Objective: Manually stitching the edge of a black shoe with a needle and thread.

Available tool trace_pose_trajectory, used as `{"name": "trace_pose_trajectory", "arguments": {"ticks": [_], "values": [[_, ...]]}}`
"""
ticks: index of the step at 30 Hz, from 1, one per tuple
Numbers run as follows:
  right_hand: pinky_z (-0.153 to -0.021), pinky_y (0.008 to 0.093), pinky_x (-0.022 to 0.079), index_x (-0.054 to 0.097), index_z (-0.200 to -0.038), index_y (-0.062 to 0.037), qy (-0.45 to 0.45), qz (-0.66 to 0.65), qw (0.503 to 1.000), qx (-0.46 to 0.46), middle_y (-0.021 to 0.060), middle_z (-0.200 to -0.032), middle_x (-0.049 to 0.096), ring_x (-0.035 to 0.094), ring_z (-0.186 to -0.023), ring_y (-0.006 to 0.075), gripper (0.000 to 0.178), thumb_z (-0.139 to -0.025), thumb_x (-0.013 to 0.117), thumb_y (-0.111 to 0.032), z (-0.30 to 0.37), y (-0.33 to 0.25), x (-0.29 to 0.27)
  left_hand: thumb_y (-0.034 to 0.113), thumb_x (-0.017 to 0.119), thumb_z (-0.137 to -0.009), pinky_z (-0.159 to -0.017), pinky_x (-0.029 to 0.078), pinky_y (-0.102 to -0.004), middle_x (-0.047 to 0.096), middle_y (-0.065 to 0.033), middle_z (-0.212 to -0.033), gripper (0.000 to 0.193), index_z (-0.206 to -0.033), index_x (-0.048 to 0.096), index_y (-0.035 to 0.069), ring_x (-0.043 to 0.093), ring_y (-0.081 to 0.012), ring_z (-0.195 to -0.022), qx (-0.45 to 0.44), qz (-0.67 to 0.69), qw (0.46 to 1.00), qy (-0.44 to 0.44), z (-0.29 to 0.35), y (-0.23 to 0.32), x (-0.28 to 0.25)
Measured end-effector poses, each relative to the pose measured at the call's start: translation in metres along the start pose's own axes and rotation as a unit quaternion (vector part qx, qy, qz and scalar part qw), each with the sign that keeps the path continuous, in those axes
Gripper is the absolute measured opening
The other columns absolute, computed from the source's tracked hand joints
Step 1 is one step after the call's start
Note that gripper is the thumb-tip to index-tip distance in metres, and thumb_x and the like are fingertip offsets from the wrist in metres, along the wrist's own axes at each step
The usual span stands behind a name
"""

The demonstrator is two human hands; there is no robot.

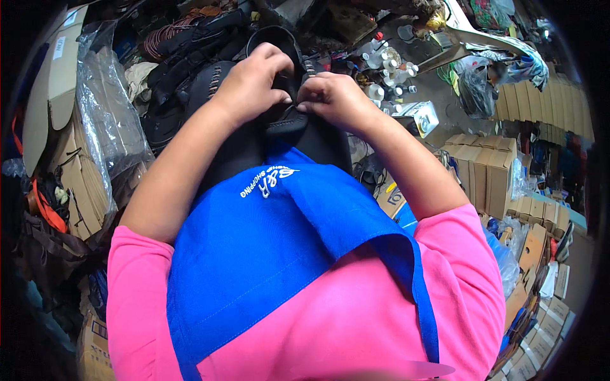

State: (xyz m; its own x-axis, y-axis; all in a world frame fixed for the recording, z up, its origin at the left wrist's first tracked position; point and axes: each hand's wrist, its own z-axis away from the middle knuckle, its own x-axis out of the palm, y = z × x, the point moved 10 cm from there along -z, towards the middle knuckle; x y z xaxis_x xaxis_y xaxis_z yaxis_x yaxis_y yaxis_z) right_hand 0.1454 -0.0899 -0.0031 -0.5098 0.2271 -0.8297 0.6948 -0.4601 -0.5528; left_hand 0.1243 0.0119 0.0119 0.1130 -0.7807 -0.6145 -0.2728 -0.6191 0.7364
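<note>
Both hands pinched on the black shoe piece (286,120) — left hand (251,82) curled over its upper edge, right hand (333,95) with fingertips closed on the stitched rim. The piece rests on my lap, just above the blue apron (267,247), pile of black straps (184,57) beyond it. To do this well, I judge: keep both thumbs close together, hold the edge taut, work in small bites — glue bottles (387,70) sit near the right.
</note>
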Motion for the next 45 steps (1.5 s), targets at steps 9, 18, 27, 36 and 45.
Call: {"name": "trace_pose_trajectory", "arguments": {"ticks": [9,18,27,36,45], "values": [[-0.071,0.0225,0.041,0.065,-0.086,-0.0057,-0.066,-0.426,0.881,0.196,-0.0004,-0.092,0.06,0.052,-0.082,0.0069,0.022,-0.087,0.066,-0.027,0.046,0.054,0.002,0.011,0.069,-0.075,-0.071,0.049,-0.0373,0.062,-0.0135,-0.084,0.016,-0.086,0.062,0.003,0.062,-0.0299,-0.079,-0.055,-0.033,0.991,-0.12,0.029,0.009,0.02],[-0.077,0.0293,0.044,0.055,-0.115,-0.0079,-0.004,-0.776,0.627,0.066,-0.0033,-0.071,0.04,0.045,-0.067,0.0074,0.028,-0.096,0.052,-0.028,0.054,0.057,-0.031,0.008,0.058,-0.076,-0.073,0.049,-0.0451,0.064,-0.0207,-0.082,0.021,-0.097,0.057,0.004,0.063,-0.0385,-0.082,-0.109,-0.085,0.982,-0.131,0.037,-0.001,-0.022],[-0.068,0.0402,0.049,0.064,-0.08,-0.0043,-0.033,0.086,0.981,0.169,0.0141,-0.075,0.066,0.063,-0.078,0.0331,0.037,-0.089,0.059,-0.04,0.038,0.03,-0.01,0.038,0.037,-0.101,-0.095,0.045,-0.039,0.062,-0.0192,-0.116,0.045,-0.111,0.059,0.0,0.061,-0.0324,-0.105,-0.153,0.641,0.752,0.022,0.027,-0.016,-0.006],[-0.067,0.0365,0.042,0.059,-0.077,-0.0096,0.037,0.062,0.996,0.059,0.0047,-0.071,0.06,0.059,-0.069,0.0233,0.024,-0.089,0.059,-0.03,0.069,0.049,0.008,0.037,0.039,-0.101,-0.074,0.044,-0.0346,0.046,-0.001,-0.067,0.038,-0.075,0.046,0.011,0.045,-0.016,-0.06,-0.35,0.669,0.646,0.112,0.053,-0.073,-0.012],[-0.085,0.0274,0.038,0.044,-0.14,-0.0129,0.106,-0.408,0.857,0.297,0.0073,-0.117,0.054,0.051,-0.1,0.0138,0.065,-0.082,0.058,-0.038,0.104,0.132,-0.02,0.013,0.066,-0.077,-0.104,0.034,-0.0341,0.055,-0.0095,-0.127,0.047,-0.123,0.057,0.003,0.05,-0.0228,-0.119,-0.176,0.024,0.983,0.046,0.098,-0.078,-0.142]]}}
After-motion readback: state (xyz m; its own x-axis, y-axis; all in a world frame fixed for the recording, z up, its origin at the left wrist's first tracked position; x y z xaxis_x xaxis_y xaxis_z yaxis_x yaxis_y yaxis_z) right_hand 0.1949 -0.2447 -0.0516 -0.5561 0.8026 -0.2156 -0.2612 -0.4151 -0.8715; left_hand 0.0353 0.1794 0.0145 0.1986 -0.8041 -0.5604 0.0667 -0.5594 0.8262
